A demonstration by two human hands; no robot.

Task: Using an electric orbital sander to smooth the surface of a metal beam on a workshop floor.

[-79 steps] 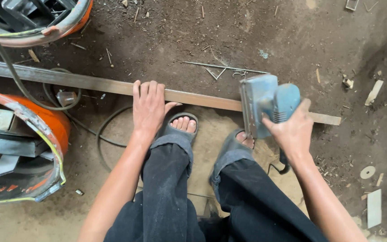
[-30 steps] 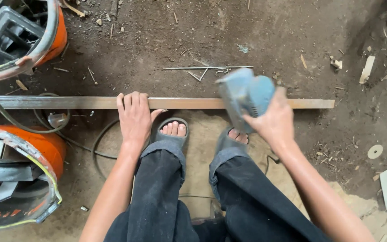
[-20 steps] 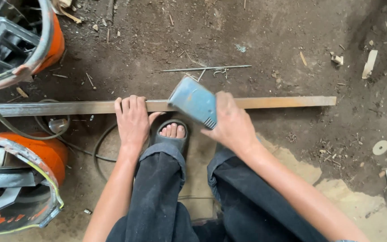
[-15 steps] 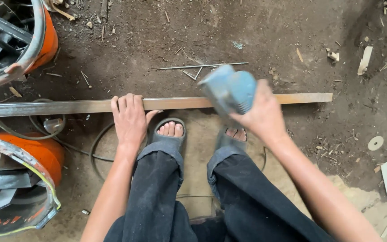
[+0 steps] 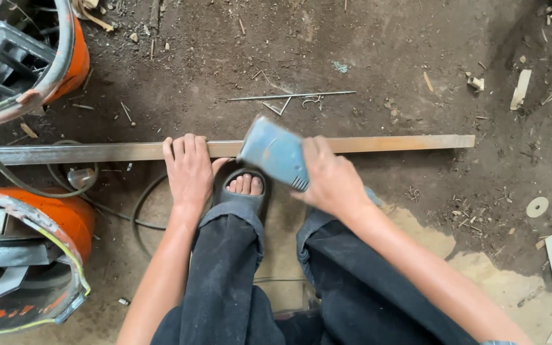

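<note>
Two hands at work: we record both over one long bar on a dirt floor, items listed from largest to smallest.
Floor (image 5: 378,57): bare dark earth, littered with wood chips and scraps; a paler sandy patch lies under our legs.
Drums: one orange drum (image 5: 27,255) at lower left, a second orange drum (image 5: 65,64) at upper left, both holding metal frames.
Bar (image 5: 391,143): a long, flat, rust-toned metal bar lying across the floor from the left edge to right of centre, just ahead of our feet.
Legs: dark trousers (image 5: 225,281); the left foot in a dark sandal (image 5: 241,185) sits just below the bar, toes showing.
Left hand (image 5: 188,169): laid flat, palm down, fingers stretched and close together, pressing on the bar; it grips nothing.
Right hand (image 5: 333,182): closed around the rear of a blue power sander (image 5: 275,153).
Sander: tilted, its blue body over the bar between the two hands, just beside the left thumb; it is blurred, so we cannot tell whether its base touches the metal.
Cable (image 5: 145,211): a dark cord curving over the floor below the bar, left of the left wrist.
Wire (image 5: 292,97): thin metal rods lying beyond the bar, apart from it.
Disc (image 5: 536,206): a small pale round disc on the floor at right, well apart from the hands.
</note>
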